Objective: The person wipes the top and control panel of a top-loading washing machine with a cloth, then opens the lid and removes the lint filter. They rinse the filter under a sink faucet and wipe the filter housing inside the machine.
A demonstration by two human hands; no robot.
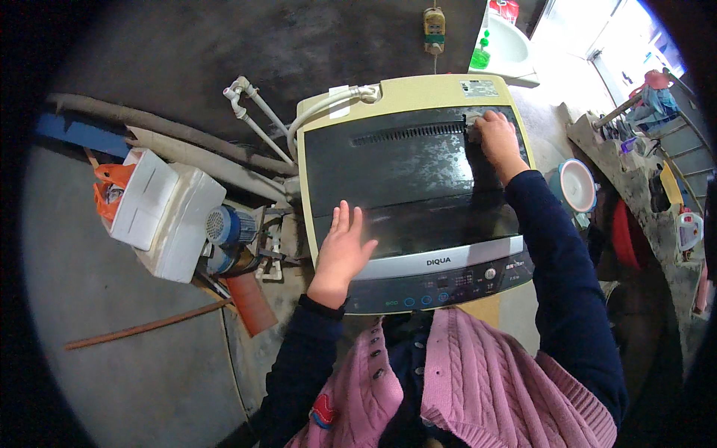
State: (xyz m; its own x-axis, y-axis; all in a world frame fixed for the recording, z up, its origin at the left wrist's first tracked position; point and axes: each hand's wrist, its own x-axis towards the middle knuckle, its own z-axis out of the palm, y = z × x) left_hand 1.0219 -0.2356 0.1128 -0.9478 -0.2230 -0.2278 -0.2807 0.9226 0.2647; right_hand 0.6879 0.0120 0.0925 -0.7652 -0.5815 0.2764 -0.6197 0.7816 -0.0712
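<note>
A top-loading washing machine (482,91) with a cream rim stands before me, its dark lid (392,168) down. Pale, wet-looking patches show on the lid's right half. Near the lid's upper right corner my right hand (496,137) presses a light grey cloth (473,124) to the surface, at the right end of a slotted vent (409,133). My left hand (344,241) lies at the lid's lower left edge, fingers spread, holding nothing. Below the lid runs a control panel (442,285) with buttons and a round knob.
White pipes (260,112) and a hose (319,112) are behind the machine at left. A foam box (179,224) and a blue motor (229,224) stand on the left. A sink (512,50) is at back right, a basin (577,185) and concrete steps (616,162) on the right.
</note>
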